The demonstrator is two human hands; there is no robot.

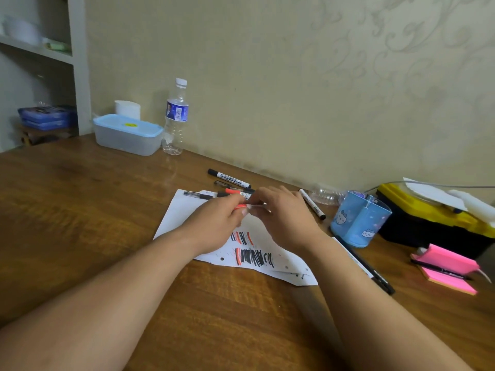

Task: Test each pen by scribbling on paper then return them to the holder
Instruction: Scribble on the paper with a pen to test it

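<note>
Loose pens (229, 178): I count four beyond paper (176, 212).
Holder (359, 223): one.
Left hand (214, 226), right hand (284, 215): fingers pinching one red pen (240, 207).

red pen (239, 207) mostly hidden, shelf items (23, 30) blurred

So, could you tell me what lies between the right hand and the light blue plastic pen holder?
In the head view, a white marker with a black cap lies between the right hand and the light blue pen holder.
</note>
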